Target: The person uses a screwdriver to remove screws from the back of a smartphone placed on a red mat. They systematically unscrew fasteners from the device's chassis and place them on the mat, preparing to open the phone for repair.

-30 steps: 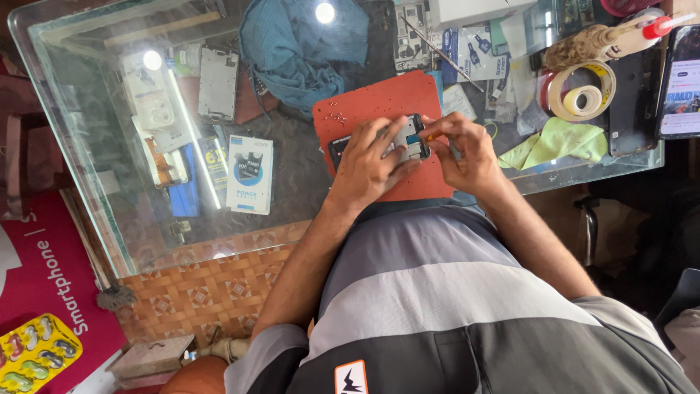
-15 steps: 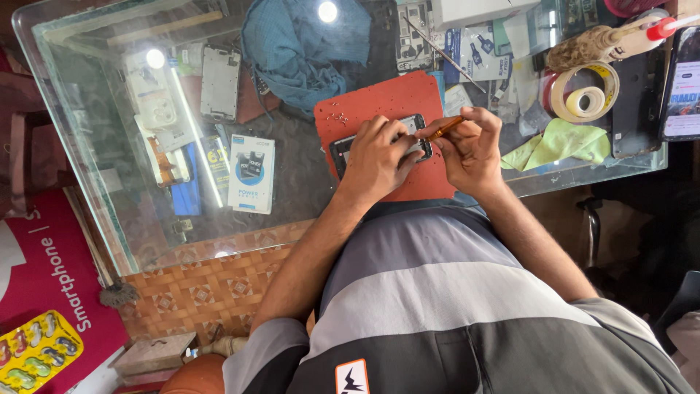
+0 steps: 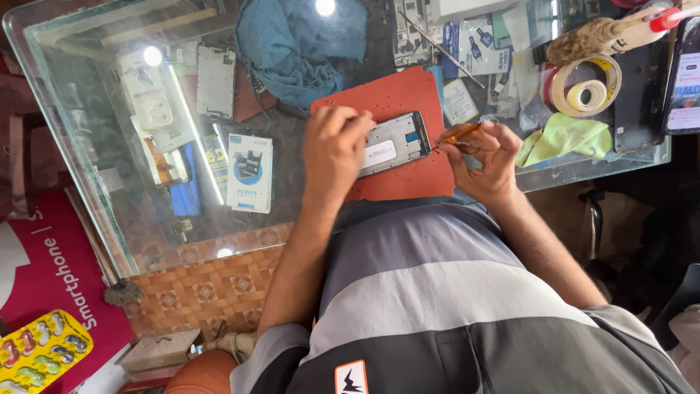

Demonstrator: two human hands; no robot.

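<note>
**Phone frame held on red mat, tool tip at its edge**

Nearest the camera: striped grey shirt [image 3: 437,292], both forearms extended over the glass table [image 3: 95,168]. Left hand [image 3: 334,149] laid over the near end of the opened phone [image 3: 394,142], fingers curled and pressed down on it, grasping the frame. Right hand [image 3: 487,157] just beside the phone's other end, fingers pinched around a small orange-handled screwdriver [image 3: 456,136]; tip touching the phone's edge. Phone lying flat on the red work mat [image 3: 408,179], inner side up, white patch visible in its middle. Mat resting at the table's near edge, directly ahead of the body.

Just right of the right hand: crumpled yellow-green cloth [image 3: 565,137]. Beyond it, rolls of tape [image 3: 583,86] stacked together, with a wooden-handled brush [image 3: 594,35] farther off. Left of the mat, seen through the glass: small white and blue box [image 3: 250,174] and a bare phone back [image 3: 216,82]. At the far side of the table, behind the mat: bunched blue cloth [image 3: 299,40]. Below the table at lower left: yellow blister tray [image 3: 40,354] on a red poster [image 3: 51,270].
</note>
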